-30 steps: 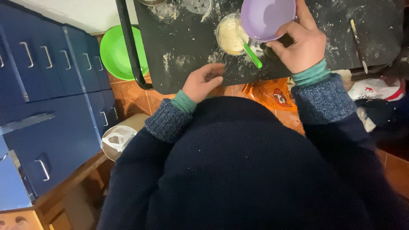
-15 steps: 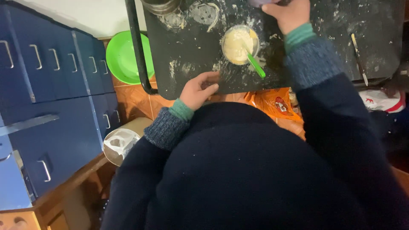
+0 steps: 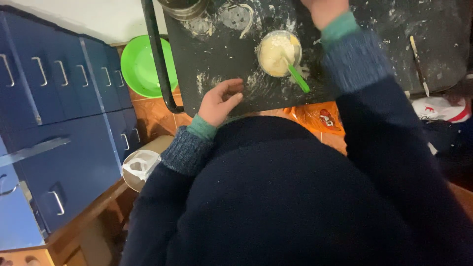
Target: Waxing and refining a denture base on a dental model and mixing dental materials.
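One clear cup (image 3: 279, 53) of pale batter is sitting mixed on the floured bench (image 3: 221, 64), green spoon (image 3: 297, 77) inside; your left hand (image 3: 220, 102) is resting half-curled and empty, right hand (image 3: 322, 9) reaching upward, its grip out of frame.

left hand (image 3: 220, 102) loosely curled on floury dark table (image 3: 221, 59) | dough bowl (image 3: 278, 53) near | green spatula (image 3: 297, 78) inside

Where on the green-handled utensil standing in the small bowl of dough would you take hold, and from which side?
Grip the green-handled utensil by its free green handle, coming from the near edge of the dark table. The handle leans out over the rim of the small bowl toward the person, while its working end seems sunk in the pale dough.
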